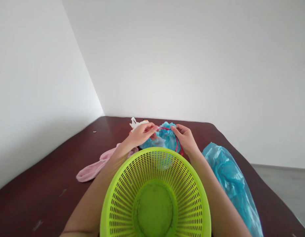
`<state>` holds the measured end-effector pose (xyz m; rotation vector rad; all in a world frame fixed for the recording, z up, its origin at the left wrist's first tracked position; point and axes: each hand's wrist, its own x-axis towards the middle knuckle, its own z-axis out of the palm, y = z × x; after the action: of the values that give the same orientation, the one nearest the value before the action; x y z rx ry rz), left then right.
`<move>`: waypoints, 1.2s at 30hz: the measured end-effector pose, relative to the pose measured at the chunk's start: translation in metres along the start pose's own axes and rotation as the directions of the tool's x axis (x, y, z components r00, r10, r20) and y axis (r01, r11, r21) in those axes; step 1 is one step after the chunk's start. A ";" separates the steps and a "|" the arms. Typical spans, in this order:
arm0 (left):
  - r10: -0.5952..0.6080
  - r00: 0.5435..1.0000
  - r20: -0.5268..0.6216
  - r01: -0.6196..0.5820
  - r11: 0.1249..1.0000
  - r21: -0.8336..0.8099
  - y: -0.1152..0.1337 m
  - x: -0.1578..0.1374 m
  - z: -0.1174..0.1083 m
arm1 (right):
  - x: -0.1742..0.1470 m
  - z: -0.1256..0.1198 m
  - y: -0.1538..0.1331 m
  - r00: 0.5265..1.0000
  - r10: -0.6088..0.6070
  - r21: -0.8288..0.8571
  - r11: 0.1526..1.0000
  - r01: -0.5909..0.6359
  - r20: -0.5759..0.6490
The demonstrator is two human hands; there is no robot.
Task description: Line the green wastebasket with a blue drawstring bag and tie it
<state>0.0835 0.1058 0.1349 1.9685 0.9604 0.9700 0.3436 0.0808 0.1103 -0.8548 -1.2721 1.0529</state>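
Observation:
A thin red string [163, 127] runs between my two hands across the gathered top of a blue plastic bag [168, 140]. My left hand [144, 132] pinches the string at the bag's left side. On the right, my right hand [183, 135] has thumb and fingers closed at the bag's neck, by the string; red ends hang down below it. A green perforated plastic basket [156, 207] stands in front of me between my forearms, and its rim hides the lower part of the bag.
A pink cloth item [100, 164], sock-like in shape, lies left on the dark red table [56, 177]. A white and orange plastic bag [135, 123] sits behind my left hand. Another blue plastic bag [231, 184] lies along the right side. White walls [154, 65] rise behind and left.

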 end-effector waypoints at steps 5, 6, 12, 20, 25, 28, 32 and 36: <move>0.002 0.999 0.039 -0.001 1.000 -0.017 -0.010 0.004 0.019 | -0.003 0.015 0.008 0.987 0.002 0.096 0.995 -0.018 0.158; 0.041 0.999 0.007 -0.041 0.999 0.014 -0.011 0.005 0.020 | -0.003 0.017 0.010 0.987 0.003 0.107 0.994 -0.021 0.162; 0.110 0.990 -0.087 -0.101 0.990 0.101 -0.014 0.009 0.008 | -0.003 0.013 0.010 0.997 0.003 0.045 0.999 -0.007 0.079; 0.109 0.887 -0.448 -0.099 0.994 0.044 -0.020 0.009 -0.023 | -0.003 -0.017 -0.019 0.975 -0.086 -0.044 0.996 0.078 -0.207; -0.072 0.821 -0.566 -0.032 0.985 -0.171 -0.015 0.004 -0.042 | -0.002 -0.021 -0.023 0.883 -0.138 0.083 0.977 0.195 -0.448; -0.182 0.820 -0.542 -0.048 0.923 -0.382 -0.003 0.001 -0.044 | -0.003 -0.014 -0.020 0.848 -0.178 0.058 0.969 0.238 -0.499; -0.203 0.903 -0.379 -0.061 0.813 -0.579 0.010 -0.001 -0.039 | -0.006 -0.012 -0.020 0.881 -0.282 -0.012 0.954 0.300 -0.380; -0.180 0.928 -0.326 -0.029 0.837 -0.546 0.011 -0.001 -0.035 | -0.009 -0.015 -0.020 0.990 -0.128 -0.134 0.984 0.118 -0.062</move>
<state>0.0569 0.1096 0.1592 1.2834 0.8279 1.4176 0.3619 0.0668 0.1246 -0.8922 -1.3273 0.8422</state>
